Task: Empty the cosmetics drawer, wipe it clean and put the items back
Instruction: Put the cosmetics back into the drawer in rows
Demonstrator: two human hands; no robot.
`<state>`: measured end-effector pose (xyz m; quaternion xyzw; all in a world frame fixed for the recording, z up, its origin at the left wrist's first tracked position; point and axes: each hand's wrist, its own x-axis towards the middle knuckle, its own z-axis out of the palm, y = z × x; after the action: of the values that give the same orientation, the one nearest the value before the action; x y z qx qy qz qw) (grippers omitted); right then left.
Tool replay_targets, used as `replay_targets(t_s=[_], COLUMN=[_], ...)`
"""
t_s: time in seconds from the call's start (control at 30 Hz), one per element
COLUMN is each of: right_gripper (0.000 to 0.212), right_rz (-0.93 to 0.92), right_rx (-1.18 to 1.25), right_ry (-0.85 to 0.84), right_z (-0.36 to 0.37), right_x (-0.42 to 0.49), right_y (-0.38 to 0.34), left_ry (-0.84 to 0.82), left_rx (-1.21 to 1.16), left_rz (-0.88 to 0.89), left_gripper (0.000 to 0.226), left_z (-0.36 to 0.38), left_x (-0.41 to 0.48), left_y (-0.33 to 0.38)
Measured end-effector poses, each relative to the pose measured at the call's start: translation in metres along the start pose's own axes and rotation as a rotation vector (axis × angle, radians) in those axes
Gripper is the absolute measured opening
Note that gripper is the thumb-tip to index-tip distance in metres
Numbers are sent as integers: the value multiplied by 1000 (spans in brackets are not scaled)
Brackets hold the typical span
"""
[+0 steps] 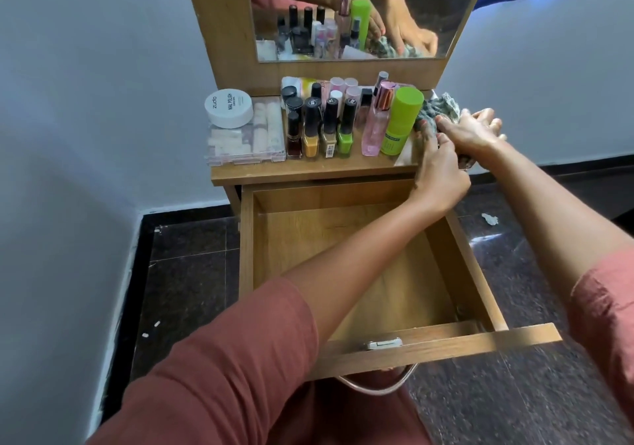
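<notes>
Head view. The drawer (343, 256) occupies the centre of the frame, pulled fully out, and its interior shows bare wood with no items visible. The emptying step therefore appears complete.

The cosmetics stand on the table (308, 170) above the drawer, at upper centre. The nail polish bottles (320, 129) are packed in rows, a pink perfume bottle (375, 122) and a green bottle (399, 122) stand just to their right, and a white jar (229, 107) rests on a clear compartment box (245, 136) at the left. The grouping keeps them clear of the drawer yet within easy reach for return.

At upper right, a patterned cloth (442, 106) lies on the table's right end, just beside the green bottle. The left hand (441, 166) reaches across the drawer, fingers curled onto the cloth's near edge. The right hand (475, 130) rests on the cloth, fingers spread over it. Both hands seem to be gathering the cloth, probably to begin wiping.

The mirror (360, 9) at top repeats this arrangement.
</notes>
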<state>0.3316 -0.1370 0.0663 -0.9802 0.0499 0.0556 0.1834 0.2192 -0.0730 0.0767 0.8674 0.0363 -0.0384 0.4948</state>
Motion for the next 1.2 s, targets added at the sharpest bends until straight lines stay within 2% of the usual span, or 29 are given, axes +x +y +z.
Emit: replay_targets(t_s=[0.27, 0.4, 0.53, 0.67, 0.83, 0.97, 1.1, 1.2], right_gripper=[43, 42, 29, 20, 12, 14, 22, 30], right_rz=[-106, -180, -288, -364, -479, -586, -752, -818], right_rx=[162, 201, 292, 444, 551, 579, 495, 411], right_ry=[129, 232, 306, 224, 133, 74, 67, 69], right_z=[3, 4, 15, 35, 63, 79, 88, 92], right_x=[-31, -56, -91, -127, -168, -189, -200, -200], right_y=[12, 17, 14, -3, -41, -77, -110, -135], left_ry=[76, 108, 175, 256, 380, 582, 835, 949], left_rx=[-21, -35, -98, -178, -146, -139, -209, -276], left_rz=[118, 150, 157, 118, 153, 113, 70, -34], left_gripper=[61, 51, 41, 31, 24, 21, 21, 27], left_z=[-11, -20, -34, -57, -89, -120, -154, -181], left_x=[-22, -42, -65, -82, -105, -111, -105, -90], left_y=[-12, -26, -48, -71, -101, -123, -138, -147])
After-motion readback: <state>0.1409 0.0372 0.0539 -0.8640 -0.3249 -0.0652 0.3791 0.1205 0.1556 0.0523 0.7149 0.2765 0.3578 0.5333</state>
